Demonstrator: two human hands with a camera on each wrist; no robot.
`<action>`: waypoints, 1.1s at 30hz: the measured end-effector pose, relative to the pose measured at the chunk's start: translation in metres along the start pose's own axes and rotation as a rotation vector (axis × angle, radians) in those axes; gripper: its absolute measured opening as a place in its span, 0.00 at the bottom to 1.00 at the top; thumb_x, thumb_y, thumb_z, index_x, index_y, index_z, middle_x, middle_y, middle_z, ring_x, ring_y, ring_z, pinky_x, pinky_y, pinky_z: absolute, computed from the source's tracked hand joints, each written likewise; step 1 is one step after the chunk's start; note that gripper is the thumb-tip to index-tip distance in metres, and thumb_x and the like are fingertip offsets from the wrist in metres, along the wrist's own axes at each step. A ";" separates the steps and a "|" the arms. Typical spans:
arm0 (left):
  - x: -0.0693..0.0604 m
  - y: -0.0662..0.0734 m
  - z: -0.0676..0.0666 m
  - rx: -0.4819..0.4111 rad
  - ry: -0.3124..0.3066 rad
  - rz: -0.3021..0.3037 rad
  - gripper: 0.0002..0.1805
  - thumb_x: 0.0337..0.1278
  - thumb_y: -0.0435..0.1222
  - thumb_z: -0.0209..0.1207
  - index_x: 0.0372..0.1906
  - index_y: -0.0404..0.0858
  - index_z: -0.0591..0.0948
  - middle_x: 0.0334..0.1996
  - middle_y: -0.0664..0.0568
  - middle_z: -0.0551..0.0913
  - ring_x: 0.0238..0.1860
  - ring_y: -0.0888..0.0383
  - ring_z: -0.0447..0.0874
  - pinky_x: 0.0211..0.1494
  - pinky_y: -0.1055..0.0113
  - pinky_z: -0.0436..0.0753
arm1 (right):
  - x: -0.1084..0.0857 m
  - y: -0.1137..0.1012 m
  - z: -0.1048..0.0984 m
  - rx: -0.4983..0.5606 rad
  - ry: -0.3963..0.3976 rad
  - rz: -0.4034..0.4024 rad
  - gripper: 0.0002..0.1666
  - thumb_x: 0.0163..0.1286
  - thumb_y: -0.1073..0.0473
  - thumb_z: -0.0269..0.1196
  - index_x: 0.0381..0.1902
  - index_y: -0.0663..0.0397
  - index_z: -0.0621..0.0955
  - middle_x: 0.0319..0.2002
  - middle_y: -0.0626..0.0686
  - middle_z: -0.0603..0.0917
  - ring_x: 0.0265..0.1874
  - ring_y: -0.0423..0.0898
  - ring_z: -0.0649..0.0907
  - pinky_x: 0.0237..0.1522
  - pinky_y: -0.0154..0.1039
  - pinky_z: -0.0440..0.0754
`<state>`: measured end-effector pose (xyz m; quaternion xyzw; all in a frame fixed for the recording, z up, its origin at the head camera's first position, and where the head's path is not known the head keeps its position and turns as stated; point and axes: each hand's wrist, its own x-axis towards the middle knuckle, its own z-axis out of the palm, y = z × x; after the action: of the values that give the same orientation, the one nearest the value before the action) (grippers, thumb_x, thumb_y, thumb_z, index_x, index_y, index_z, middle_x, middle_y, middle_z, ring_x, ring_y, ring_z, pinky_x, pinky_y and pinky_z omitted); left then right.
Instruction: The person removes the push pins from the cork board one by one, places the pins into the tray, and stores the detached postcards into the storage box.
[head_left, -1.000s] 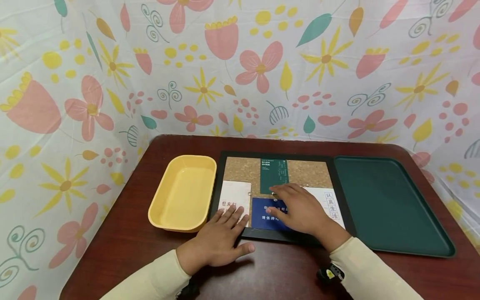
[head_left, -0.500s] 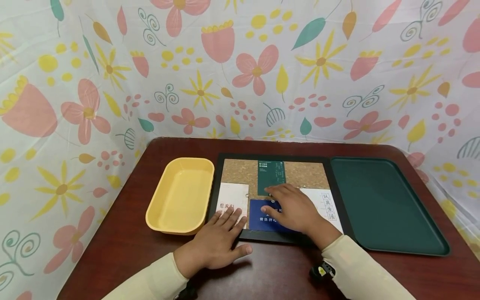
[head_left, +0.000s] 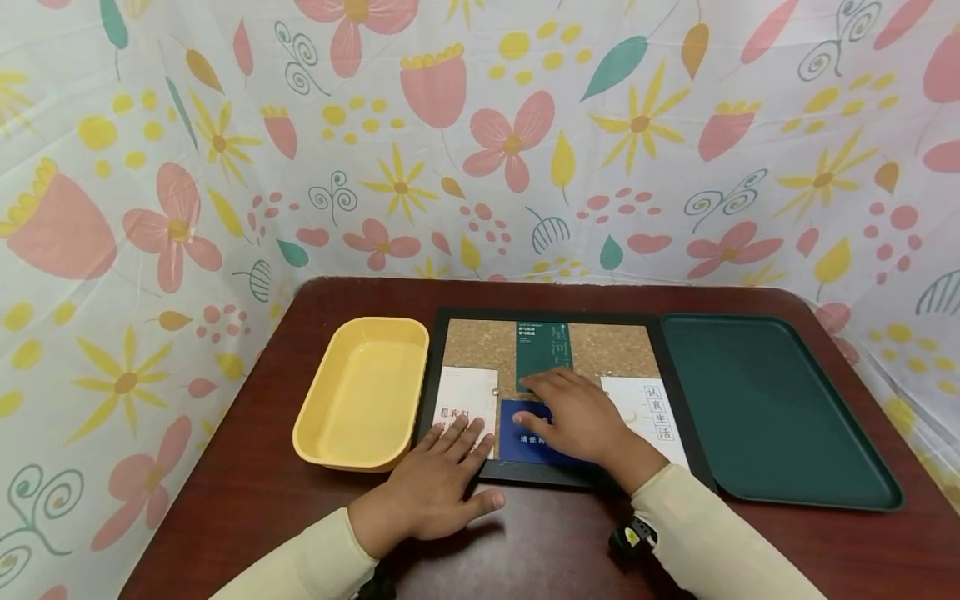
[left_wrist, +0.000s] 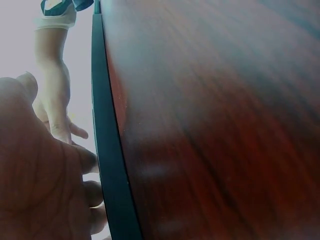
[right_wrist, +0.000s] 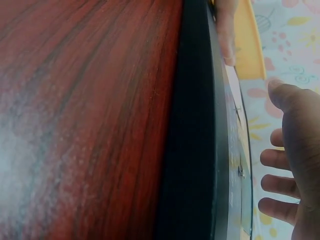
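Note:
A black-framed cork board (head_left: 615, 340) lies on the table with a green card (head_left: 542, 346) at its top middle, a white card (head_left: 467, 387) at left, a blue card (head_left: 525, 446) at lower middle and another white card (head_left: 637, 408) at right. The left hand (head_left: 431, 492) rests flat, fingers spread, on the left card and the frame's lower edge. Above the blue card is the right hand (head_left: 581, 421), fingers extended towards the green card's lower end. In the right wrist view the right hand (right_wrist: 295, 155) shows relaxed fingers holding nothing, near small pins (right_wrist: 241, 171).
A yellow basin (head_left: 363, 392) stands left of the board, and a dark green tray (head_left: 780, 408) lies at its right. Both are on the reddish-brown table (head_left: 547, 542). Behind hangs a flower-patterned cloth (head_left: 450, 192).
The right hand has moved slightly left over the blue card, uncovering more of the right white card. The left hand keeps its place on the board. The head view has shifted a little.

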<state>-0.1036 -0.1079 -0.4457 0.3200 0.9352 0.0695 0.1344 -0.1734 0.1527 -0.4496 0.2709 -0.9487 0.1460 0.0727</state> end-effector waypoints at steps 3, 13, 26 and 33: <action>-0.001 0.000 0.000 -0.004 -0.002 0.000 0.45 0.73 0.70 0.30 0.83 0.47 0.54 0.83 0.51 0.45 0.82 0.50 0.37 0.80 0.46 0.47 | 0.002 -0.002 0.001 -0.001 -0.007 0.003 0.38 0.71 0.29 0.60 0.67 0.48 0.80 0.61 0.52 0.83 0.63 0.53 0.78 0.61 0.63 0.74; -0.001 -0.001 0.002 0.010 0.005 0.005 0.47 0.71 0.72 0.27 0.83 0.47 0.54 0.83 0.50 0.46 0.82 0.50 0.37 0.80 0.46 0.47 | 0.008 -0.005 0.002 -0.021 -0.037 0.016 0.37 0.72 0.30 0.59 0.67 0.48 0.80 0.62 0.52 0.82 0.65 0.54 0.77 0.62 0.62 0.75; -0.001 -0.001 0.002 0.023 0.013 0.007 0.48 0.70 0.72 0.25 0.83 0.47 0.54 0.82 0.51 0.47 0.82 0.51 0.38 0.80 0.47 0.48 | 0.015 -0.006 0.006 -0.031 -0.049 0.007 0.36 0.74 0.32 0.59 0.66 0.50 0.81 0.61 0.52 0.82 0.64 0.53 0.77 0.62 0.58 0.76; -0.001 -0.001 0.002 0.029 0.017 0.011 0.49 0.69 0.73 0.23 0.83 0.47 0.54 0.82 0.51 0.47 0.82 0.51 0.38 0.80 0.48 0.47 | 0.018 -0.007 0.006 -0.035 -0.054 0.007 0.33 0.75 0.34 0.59 0.65 0.49 0.81 0.61 0.52 0.82 0.64 0.53 0.77 0.62 0.57 0.76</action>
<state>-0.1028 -0.1097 -0.4477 0.3266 0.9354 0.0593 0.1216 -0.1850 0.1359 -0.4501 0.2702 -0.9536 0.1223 0.0511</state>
